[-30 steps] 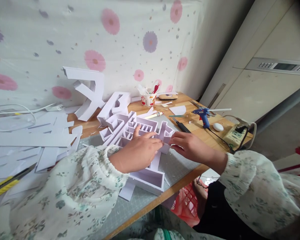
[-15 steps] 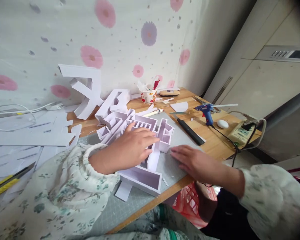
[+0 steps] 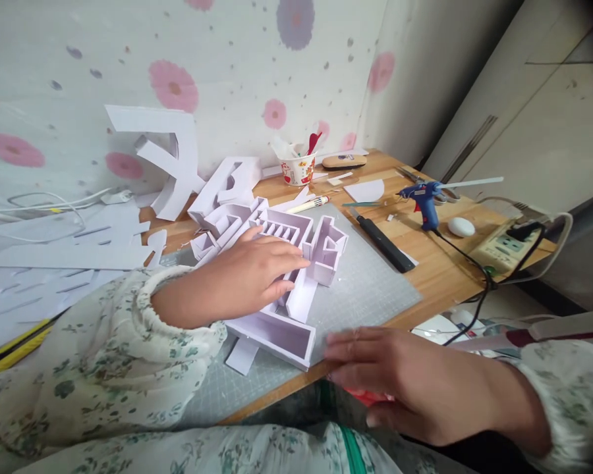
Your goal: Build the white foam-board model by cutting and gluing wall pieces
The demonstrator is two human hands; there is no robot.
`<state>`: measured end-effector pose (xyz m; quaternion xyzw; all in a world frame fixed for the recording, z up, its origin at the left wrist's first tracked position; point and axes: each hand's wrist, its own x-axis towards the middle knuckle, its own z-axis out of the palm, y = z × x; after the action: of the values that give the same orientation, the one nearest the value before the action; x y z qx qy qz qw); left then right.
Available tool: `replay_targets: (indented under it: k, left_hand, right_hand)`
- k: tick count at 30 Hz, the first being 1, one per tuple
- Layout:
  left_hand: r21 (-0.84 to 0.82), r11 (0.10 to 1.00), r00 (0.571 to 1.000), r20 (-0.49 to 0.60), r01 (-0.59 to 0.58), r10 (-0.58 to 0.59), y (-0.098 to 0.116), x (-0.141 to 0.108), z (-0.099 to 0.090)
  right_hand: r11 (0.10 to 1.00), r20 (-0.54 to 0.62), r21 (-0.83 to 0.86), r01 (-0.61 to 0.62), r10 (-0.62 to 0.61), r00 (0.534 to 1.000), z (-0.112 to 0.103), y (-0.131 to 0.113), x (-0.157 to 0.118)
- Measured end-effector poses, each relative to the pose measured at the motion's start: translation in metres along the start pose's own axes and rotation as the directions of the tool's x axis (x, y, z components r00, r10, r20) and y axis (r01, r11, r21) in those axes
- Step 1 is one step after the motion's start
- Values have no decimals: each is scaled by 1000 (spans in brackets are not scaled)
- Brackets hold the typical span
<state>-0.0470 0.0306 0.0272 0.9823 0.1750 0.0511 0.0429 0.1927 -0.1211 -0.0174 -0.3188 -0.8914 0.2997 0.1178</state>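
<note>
My left hand (image 3: 237, 276) lies palm down over a white foam-board structure (image 3: 269, 339) made of thin upright walls, its fingers spread and pointing right. It holds nothing that I can see. Low at the table's front edge, right of the structure, my right hand (image 3: 405, 378) is slightly blurred, with fingers stretched out and thumb apart, and nothing shows in it. A small walled white piece (image 3: 326, 260) stands at the structure's right side. Under it all lies a grey cutting mat (image 3: 366, 289).
Behind stand white foam letter shapes (image 3: 170, 164) and a cup (image 3: 297, 170) of tools. Rightward lie a black-handled knife (image 3: 385, 243), a blue glue gun (image 3: 425, 197), a white egg-shaped object (image 3: 461, 227) and a power strip (image 3: 504, 247). White sheets (image 3: 69, 257) and a yellow cutter (image 3: 17, 349) are left.
My right hand has moved down toward me, from the mat beside the structure to the table's front edge. My left hand stays on the structure. The camera view has shifted.
</note>
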Motion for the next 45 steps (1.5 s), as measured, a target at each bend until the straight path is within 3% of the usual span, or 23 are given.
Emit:
replay_targets:
  k: [3, 5, 8, 11, 14, 17, 20, 22, 25, 28, 32, 34, 36, 38, 41, 45]
  left_hand:
    - [24, 1000, 1000, 19, -10, 10, -1, -2, -7]
    - [50, 999, 1000, 29, 11, -13, -2, -3, -12]
    - [60, 998, 995, 92, 29, -34, -1, -5, -16]
    - [51, 999, 987, 160, 14, -22, 0, -6, -18]
    - [48, 999, 982, 187, 8, -17, 0, -6, -17]
    - [37, 999, 984, 176, -8, 1, -1, -7, -15]
    - [31, 999, 986, 162, -38, 32, -1, -7, -15]
    - [32, 999, 986, 162, -41, 35, -1, -6, -15]
    - [29, 999, 986, 163, -42, 37, 0, -6, -16]
    - [39, 998, 984, 177, -44, 37, 1, -6, -16]
    - [37, 998, 991, 126, -54, 49, -1, -6, -14]
    - [19, 997, 994, 87, -69, 67, -3, -7, -12]
    - [4, 997, 995, 57, -79, 79, -6, -8, -10]
    - [5, 997, 996, 38, -75, 75, -7, -8, -8]
    - [40, 998, 998, 40, -46, 45, -7, -6, -7]
    - [72, 997, 997, 80, -29, 24, -6, -4, -7]
  right_hand:
    - [994, -67, 97, -52, 59, 996, -10, 7, -2]
    - [983, -218, -28, -179, 169, 961, -13, 25, -2]
    - [920, -225, -210, -329, 282, 933, -12, 52, -2]
    - [927, -116, -254, -275, 253, 960, -11, 55, -4]
    - [990, -58, -92, -109, 104, 993, -14, 43, -7]
    - [996, -137, 31, -80, 83, 987, -14, 38, -7]
    - [970, -202, -115, -216, 190, 961, -8, 39, -2]
    - [950, -169, -193, -244, 213, 962, -4, 36, 1]
    - [992, -69, -71, -103, 98, 993, -3, 26, 2]
    - [998, -155, 68, -5, 16, 988, -5, 25, 1]
    - [962, -350, -182, -202, 129, 928, -1, 43, 1]
    - [939, -308, -266, -217, 130, 942, 2, 48, 2]
    - [955, -253, -266, -130, 60, 966, 2, 49, 2]
    - [962, -286, -251, -106, 30, 958, -1, 49, 3]
    - [927, -387, -296, -228, 102, 916, -7, 55, 5]
    - [890, -305, -359, -282, 174, 936, -13, 63, 12]
